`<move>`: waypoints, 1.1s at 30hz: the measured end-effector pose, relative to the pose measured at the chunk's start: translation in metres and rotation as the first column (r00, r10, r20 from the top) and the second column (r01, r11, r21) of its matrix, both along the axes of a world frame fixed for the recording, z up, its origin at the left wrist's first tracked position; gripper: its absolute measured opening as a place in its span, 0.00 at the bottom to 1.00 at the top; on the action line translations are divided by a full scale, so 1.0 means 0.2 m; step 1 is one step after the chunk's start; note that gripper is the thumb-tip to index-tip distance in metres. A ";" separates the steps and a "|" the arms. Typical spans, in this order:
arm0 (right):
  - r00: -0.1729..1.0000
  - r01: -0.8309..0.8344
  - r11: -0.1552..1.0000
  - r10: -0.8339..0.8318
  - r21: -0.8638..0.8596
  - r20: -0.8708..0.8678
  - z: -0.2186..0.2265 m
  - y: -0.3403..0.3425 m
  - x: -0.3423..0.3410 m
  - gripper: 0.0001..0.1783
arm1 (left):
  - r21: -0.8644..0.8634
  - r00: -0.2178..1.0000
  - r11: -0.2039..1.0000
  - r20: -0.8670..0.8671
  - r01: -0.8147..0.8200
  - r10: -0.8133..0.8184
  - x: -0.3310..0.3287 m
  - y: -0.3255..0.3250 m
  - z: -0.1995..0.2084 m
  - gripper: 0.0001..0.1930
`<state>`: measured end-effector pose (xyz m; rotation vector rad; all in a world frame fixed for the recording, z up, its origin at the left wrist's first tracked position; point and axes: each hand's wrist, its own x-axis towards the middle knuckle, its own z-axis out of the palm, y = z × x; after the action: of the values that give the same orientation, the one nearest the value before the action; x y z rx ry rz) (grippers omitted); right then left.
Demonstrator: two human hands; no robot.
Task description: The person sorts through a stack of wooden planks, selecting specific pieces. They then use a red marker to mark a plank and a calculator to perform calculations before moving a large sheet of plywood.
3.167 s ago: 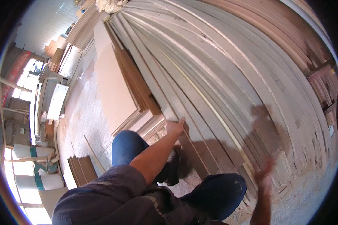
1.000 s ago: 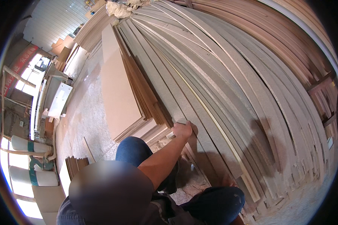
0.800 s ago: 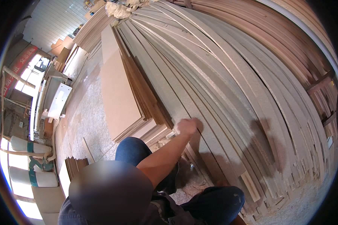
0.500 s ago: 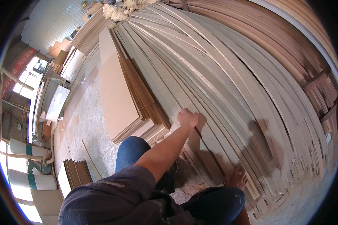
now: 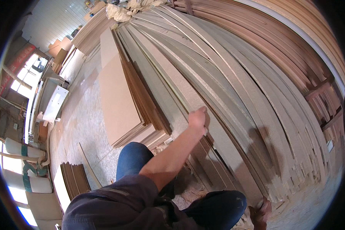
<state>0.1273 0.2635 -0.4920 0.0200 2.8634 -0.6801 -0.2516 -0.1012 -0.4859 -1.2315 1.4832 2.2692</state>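
Observation:
A long, narrow pale board runs away from me on top of a stack of similar strips. My left hand is closed on its left edge, partway along, with the fingertips over the face. At the near end of the same board, my right hand is closed round the corner; part of its grip is hidden. Other grey-beige strips lie lengthwise beside and under it, some bowed and uneven at their near ends. Darker gaps show between strips below my left forearm.
A stack of wide tan panels stands left of the strips, its corner near my knee. Brown boards are piled on the right behind a rack post. Short brown pieces and a thin strip lie on the dusty floor.
Both hands have moved right, the right one also nearer to me. The long board has turned to show its broad face and shifted right, uncovering darker gaps on its left.

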 end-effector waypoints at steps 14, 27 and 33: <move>0.945 0.236 0.951 -0.176 0.201 -0.277 -0.09 0.13 -0.16 0.43 | 0.104 0.897 0.927 -0.311 0.361 -0.315 -0.33 0.26 0.21 0.20; 0.978 0.186 0.953 -0.204 0.238 0.054 -0.57 -0.16 -0.34 0.47 | -0.808 0.931 0.464 0.298 0.363 -0.210 0.23 -0.18 -0.48 0.36; 0.981 -0.142 0.990 0.143 -0.013 0.128 -0.53 -0.97 -0.48 0.47 | -0.799 0.937 0.506 0.344 0.325 -0.058 0.22 -0.27 -0.47 0.42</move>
<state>0.0303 0.0694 -0.5984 -0.1356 2.7086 -0.6314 -0.2083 -0.1551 -0.5800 -1.3678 2.5623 1.0661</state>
